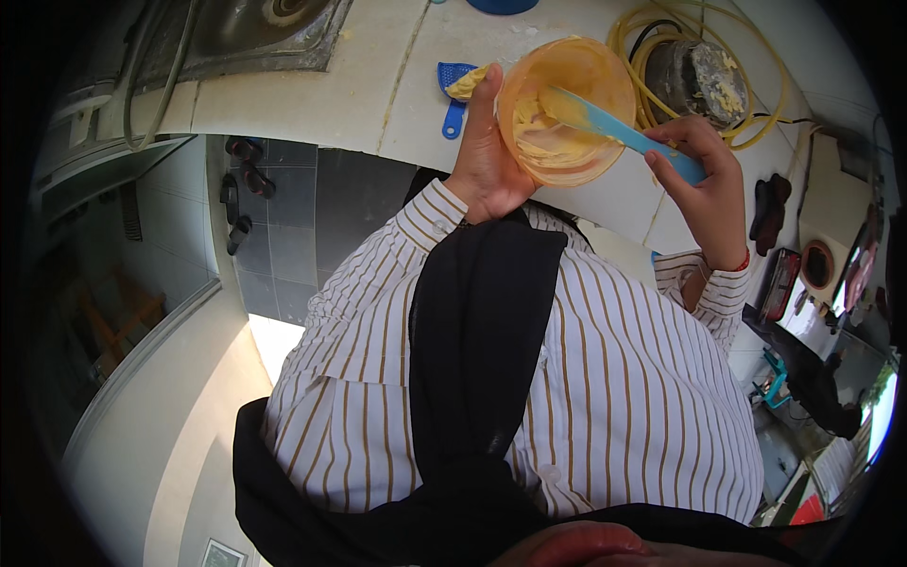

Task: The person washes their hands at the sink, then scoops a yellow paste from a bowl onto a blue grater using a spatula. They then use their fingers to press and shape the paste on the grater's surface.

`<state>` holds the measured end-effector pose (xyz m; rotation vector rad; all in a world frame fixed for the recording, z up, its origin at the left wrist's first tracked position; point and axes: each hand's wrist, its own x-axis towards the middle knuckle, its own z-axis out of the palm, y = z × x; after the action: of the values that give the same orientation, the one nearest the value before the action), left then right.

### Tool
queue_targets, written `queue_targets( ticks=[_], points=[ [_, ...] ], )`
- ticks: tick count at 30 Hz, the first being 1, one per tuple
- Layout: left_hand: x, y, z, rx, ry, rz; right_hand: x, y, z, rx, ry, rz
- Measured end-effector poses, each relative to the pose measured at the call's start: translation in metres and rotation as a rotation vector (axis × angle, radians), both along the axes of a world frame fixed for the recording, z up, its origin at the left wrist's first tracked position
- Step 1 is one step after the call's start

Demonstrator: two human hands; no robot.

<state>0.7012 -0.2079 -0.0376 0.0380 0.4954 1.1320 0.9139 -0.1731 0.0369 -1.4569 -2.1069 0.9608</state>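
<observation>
My left hand is wrapped round the side of a translucent orange plastic tub, tilted so that its inside shows. Pale yellow, creamy paste is smeared over the tub's bottom and wall. Between the fingers of my right hand is the handle of a light blue spatula. Its blade reaches into the tub and is coated with the same paste. Just left of the tub, a dark blue perforated scoop lies on the counter, with a yellow lump at its edge by my left thumb.
A white tiled counter runs across the top. Beyond the tub, a yellow hose coils round a grey, paste-spattered round object. A metal stove or sink top is at upper left, and part of a blue container shows at the top edge.
</observation>
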Motion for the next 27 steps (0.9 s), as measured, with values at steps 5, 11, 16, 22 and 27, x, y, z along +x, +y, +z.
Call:
queue_targets(
  ticks=[5, 11, 16, 22, 27],
  points=[
    [0.052, 0.041, -0.037, -0.012, 0.078, -0.393, 0.046, -0.006, -0.054, -0.059, -0.029, -0.293],
    [0.069, 0.072, -0.039, 0.026, 0.75, -0.68, 0.061, 0.001, -0.059, 0.028, -0.013, -0.373],
    [0.057, 0.076, -0.031, 0.149, 1.085, -0.599, 0.055, 0.007, -0.052, 0.175, -0.086, -0.293],
    [0.06, 0.058, -0.011, 0.253, 1.105, -0.637, 0.036, -0.012, -0.048, 0.141, -0.167, -0.232],
    [0.061, 0.055, -0.022, 0.323, 1.147, -0.477, 0.019, -0.017, -0.051, 0.32, -0.185, -0.078]
  ],
)
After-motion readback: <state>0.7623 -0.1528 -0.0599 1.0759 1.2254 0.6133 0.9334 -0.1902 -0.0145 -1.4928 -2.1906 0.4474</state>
